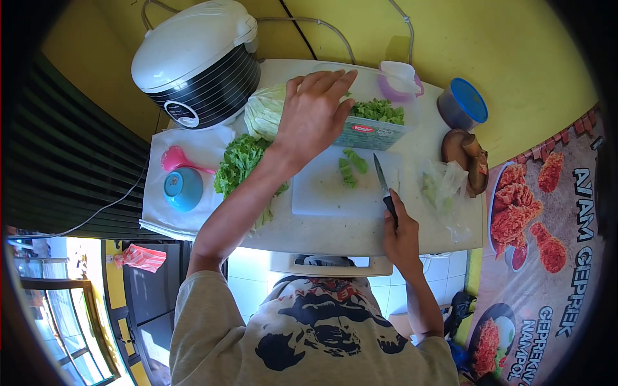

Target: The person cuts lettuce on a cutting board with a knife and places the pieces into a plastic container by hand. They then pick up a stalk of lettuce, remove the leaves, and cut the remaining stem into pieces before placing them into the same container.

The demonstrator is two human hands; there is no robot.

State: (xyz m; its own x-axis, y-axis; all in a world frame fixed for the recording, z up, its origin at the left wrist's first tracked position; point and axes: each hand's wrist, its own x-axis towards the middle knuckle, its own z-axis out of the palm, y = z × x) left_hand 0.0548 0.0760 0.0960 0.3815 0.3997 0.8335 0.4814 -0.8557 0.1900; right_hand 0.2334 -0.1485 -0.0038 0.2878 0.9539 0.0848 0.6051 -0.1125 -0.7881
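Nearest the cam: printed T-shirt (315, 328) at 6 o'clock, both arms reaching up from it to the counter (360, 235). Right hand (402, 235), approx 4 o'clock of centre, is closed round the handle of a knife (381, 181), blade pointing to 12 and resting on the white cutting board (322, 193). Left hand (315, 116) is spread wide, fingers extended, holding nothing, hovering over the near edge of a clear container (376, 132) w/ chopped greens (380, 110). Step in hand looks like moving cut veg from board to container; next move prob. calls for gathering the cut green pieces (351, 168), which lie at 5 o'clock of the left hand, just left of the blade. Cabbage (264, 112) sits at 9 o'clock of that hand, possibly touching – view's unclear. Lettuce (241, 161) lies left of board.
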